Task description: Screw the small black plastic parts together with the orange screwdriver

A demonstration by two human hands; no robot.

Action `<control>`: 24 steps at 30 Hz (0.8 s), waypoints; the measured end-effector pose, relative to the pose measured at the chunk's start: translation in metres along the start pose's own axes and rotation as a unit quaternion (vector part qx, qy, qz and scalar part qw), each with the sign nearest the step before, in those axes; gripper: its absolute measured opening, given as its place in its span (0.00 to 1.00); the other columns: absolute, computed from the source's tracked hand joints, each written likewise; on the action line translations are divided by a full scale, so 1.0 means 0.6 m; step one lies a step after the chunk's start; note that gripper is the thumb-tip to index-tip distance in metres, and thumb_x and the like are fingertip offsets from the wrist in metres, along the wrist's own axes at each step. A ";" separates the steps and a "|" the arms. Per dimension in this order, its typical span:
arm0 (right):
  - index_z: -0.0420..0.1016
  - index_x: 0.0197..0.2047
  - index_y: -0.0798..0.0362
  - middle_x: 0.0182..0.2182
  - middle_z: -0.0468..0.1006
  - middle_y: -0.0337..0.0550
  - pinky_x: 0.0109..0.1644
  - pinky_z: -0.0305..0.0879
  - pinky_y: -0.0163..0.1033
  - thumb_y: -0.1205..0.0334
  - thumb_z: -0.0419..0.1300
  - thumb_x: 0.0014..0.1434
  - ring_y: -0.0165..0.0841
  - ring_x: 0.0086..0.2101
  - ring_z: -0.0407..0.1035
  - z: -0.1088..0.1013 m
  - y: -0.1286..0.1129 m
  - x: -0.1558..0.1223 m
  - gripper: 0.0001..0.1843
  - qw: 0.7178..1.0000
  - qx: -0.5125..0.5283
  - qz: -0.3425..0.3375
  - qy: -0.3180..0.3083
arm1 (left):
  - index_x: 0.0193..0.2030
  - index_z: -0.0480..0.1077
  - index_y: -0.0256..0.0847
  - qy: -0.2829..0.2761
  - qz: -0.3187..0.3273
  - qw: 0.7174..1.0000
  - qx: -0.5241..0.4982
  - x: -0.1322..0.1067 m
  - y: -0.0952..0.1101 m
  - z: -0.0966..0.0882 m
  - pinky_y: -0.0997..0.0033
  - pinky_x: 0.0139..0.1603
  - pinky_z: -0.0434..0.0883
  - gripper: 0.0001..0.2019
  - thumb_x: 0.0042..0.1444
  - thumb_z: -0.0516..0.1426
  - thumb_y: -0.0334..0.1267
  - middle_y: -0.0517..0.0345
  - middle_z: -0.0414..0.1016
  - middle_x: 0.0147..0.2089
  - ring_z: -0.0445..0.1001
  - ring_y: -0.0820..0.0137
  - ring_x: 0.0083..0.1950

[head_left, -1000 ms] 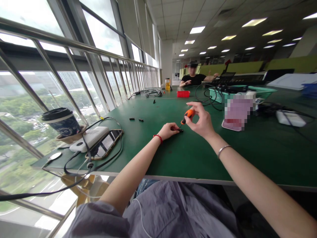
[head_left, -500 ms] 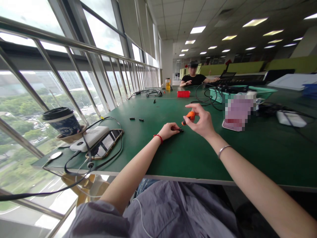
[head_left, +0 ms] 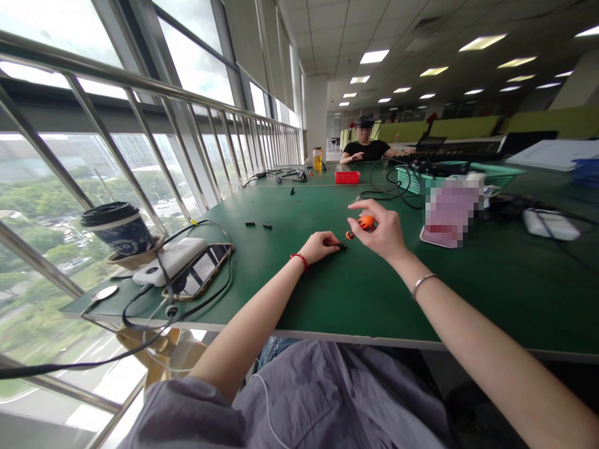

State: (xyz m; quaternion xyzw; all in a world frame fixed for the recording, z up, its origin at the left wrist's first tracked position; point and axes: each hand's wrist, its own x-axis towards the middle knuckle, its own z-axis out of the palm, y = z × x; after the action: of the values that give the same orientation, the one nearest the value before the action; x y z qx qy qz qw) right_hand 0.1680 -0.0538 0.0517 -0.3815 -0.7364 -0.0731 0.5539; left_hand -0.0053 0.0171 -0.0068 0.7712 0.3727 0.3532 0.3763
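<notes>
My left hand (head_left: 322,246) pinches a small black piece (head_left: 344,246) on the worktop (head_left: 262,268), right at the lower end of the driver (head_left: 367,222). My right hand (head_left: 384,231) curls about the driver's orange handle with thumb and forefinger spread apart; the other fingers are mostly hidden from me, so I cannot tell whether they grip it. The driver leans, handle tipped to the right, and its tip either meets the black piece or stops just short; the spot is too small for me to be sure. From that I judge this piece to be mid-work rather than finished. Well left of the driver lie one loose piece (head_left: 249,224) and, near it, a second loose piece (head_left: 267,227); they look alike, but I can't say whether either has been worked on. Beyond the driver sits a red box (head_left: 347,178), and far to its left stands a cup (head_left: 119,232).
</notes>
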 end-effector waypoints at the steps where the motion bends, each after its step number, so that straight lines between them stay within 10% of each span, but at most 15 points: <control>1: 0.74 0.38 0.51 0.20 0.70 0.35 0.32 0.63 0.35 0.56 0.60 0.53 0.30 0.24 0.67 -0.001 -0.001 0.000 0.11 1.000 -0.007 0.008 -0.002 | 0.29 0.71 0.33 -0.001 -0.001 1.000 -0.002 0.000 0.000 0.000 0.72 0.42 0.71 0.03 0.47 0.61 0.27 0.56 0.77 0.31 0.73 0.74 0.33; 24: 0.70 0.47 0.51 0.27 0.73 0.37 0.33 0.65 0.35 0.58 0.60 0.52 0.29 0.25 0.67 0.000 0.000 0.000 0.18 1.000 0.029 -0.005 0.004 | 0.28 0.69 0.33 0.003 -0.002 1.000 0.011 -0.001 0.001 0.001 0.74 0.39 0.70 0.04 0.47 0.61 0.27 0.58 0.76 0.30 0.72 0.75 0.31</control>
State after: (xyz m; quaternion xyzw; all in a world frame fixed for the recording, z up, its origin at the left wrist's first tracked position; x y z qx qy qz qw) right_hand 0.1681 -0.0535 0.0516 -0.3612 -0.7381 -0.0566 0.5671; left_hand -0.0046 0.0161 -0.0065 0.7736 0.3796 0.3501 0.3673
